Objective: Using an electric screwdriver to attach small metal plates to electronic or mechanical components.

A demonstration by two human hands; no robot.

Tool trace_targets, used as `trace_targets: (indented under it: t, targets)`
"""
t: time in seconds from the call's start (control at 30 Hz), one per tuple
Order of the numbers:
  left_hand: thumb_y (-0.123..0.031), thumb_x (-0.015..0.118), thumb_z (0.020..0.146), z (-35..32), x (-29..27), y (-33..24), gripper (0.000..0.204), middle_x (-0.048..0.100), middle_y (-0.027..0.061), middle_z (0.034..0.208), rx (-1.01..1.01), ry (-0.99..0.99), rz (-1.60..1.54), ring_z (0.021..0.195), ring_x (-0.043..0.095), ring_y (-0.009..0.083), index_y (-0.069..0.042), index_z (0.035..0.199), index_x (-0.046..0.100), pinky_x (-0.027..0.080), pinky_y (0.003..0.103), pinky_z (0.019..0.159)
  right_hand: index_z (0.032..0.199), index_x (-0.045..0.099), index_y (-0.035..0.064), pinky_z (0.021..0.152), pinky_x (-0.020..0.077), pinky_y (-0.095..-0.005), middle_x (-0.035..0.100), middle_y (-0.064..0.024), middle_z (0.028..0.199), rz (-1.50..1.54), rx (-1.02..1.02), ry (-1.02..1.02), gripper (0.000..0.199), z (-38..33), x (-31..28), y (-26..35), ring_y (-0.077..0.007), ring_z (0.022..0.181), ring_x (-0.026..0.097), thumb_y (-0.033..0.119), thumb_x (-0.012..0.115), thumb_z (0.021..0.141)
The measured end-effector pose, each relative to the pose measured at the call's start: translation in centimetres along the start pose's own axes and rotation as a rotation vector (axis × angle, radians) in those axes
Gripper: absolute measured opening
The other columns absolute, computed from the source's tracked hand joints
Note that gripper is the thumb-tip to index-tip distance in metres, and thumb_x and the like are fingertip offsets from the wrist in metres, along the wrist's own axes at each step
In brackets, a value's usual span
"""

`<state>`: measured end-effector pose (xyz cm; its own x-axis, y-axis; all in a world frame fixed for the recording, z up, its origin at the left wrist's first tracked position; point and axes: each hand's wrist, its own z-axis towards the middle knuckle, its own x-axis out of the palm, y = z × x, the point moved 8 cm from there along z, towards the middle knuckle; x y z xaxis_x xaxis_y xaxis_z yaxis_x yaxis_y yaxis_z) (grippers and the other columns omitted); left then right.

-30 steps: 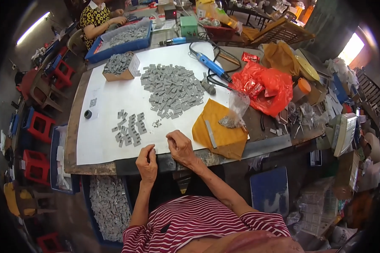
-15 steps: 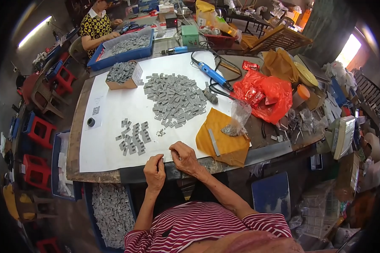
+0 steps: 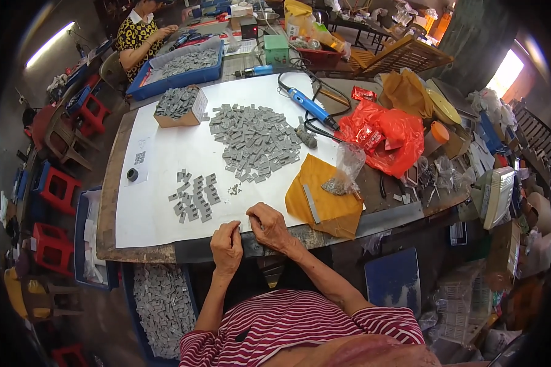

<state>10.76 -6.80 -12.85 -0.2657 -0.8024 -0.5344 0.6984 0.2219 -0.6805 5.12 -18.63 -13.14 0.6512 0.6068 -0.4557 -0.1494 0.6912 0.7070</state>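
Observation:
My left hand (image 3: 227, 248) is closed at the front edge of the table, thumb and fingers pressed together; whatever it may pinch is too small to make out. Just right of it, my right hand (image 3: 270, 227) rests by the edge with curled fingers, their tips partly hidden. Beyond them lie tiny brass-coloured bits (image 3: 233, 189) on the white sheet (image 3: 153, 214). To their left, small grey rectangular pieces (image 3: 198, 197) with dark marks sit in loose rows. A large heap of similar grey pieces (image 3: 257, 144) spreads farther back.
A cardboard box of grey pieces (image 3: 197, 109) stands at back left. A blue electric screwdriver (image 3: 312, 107), red plastic bag (image 3: 386, 137) and yellow-brown paper (image 3: 318, 205) with a metal strip lie right. A co-worker (image 3: 138, 40) sits beyond a blue tray (image 3: 183, 82).
My two hands stay almost in place at the table edge, with only slight finger movement. The co-worker's hands have lifted away from the blue tray.

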Motion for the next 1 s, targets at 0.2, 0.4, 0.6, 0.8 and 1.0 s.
trace_targets:
  t: [0.2,0.4,0.6,0.8,1.0]
  targets:
    - [0.005,0.054,0.077,0.4,0.1,-0.3,0.012,0.058,0.0148,0.076,0.044,-0.002,0.020,0.066,0.057,0.0269,0.002,0.088,0.059,0.044,0.031,0.059,0.084,0.052,-0.0015,0.058,0.0440,-0.0355,0.054,-0.0140,0.075,-0.046,-0.074,-0.025,0.014,0.3,-0.1,0.9,-0.0303,0.068,0.055,-0.006,0.054,0.071]
    - [0.003,0.054,0.078,0.4,0.3,-0.2,0.011,0.058,0.0143,0.078,0.059,0.008,0.035,0.065,0.056,0.0275,0.002,0.088,0.058,0.043,0.032,0.057,0.085,0.052,-0.0009,0.059,0.0441,-0.0347,0.054,-0.0130,0.076,-0.028,-0.094,0.035,0.015,0.5,-0.3,2.9,-0.0291,0.069,0.055,-0.005,0.054,0.071]
    - [0.003,0.055,0.075,0.3,0.7,-0.2,0.013,0.057,0.0119,0.077,0.053,0.029,0.017,0.067,0.053,0.0298,-0.002,0.087,0.058,0.040,0.036,0.061,0.090,0.053,-0.0009,0.062,0.0446,-0.0339,0.054,-0.0141,0.081,0.108,-0.086,0.211,0.020,0.8,-3.1,6.0,-0.0287,0.072,0.056,-0.006,0.055,0.071]
    - [0.003,0.056,0.074,0.2,0.4,-0.3,0.015,0.056,0.0113,0.077,0.062,0.032,0.070,0.067,0.053,0.0288,-0.003,0.088,0.058,0.040,0.035,0.060,0.088,0.055,0.0010,0.062,0.0451,-0.0361,0.055,-0.0142,0.080,-0.029,-0.189,0.371,0.016,4.8,-9.1,9.3,-0.0317,0.073,0.056,-0.002,0.056,0.072]
    - [0.004,0.056,0.074,0.7,0.5,-1.0,0.013,0.057,0.0112,0.075,0.091,0.049,0.109,0.065,0.054,0.0275,-0.002,0.086,0.059,0.041,0.034,0.058,0.093,0.057,0.0001,0.063,0.0468,-0.0275,0.060,-0.0096,0.080,-0.341,-0.103,0.183,0.015,14.9,-15.1,-2.4,-0.0144,0.074,0.057,0.004,0.054,0.079]
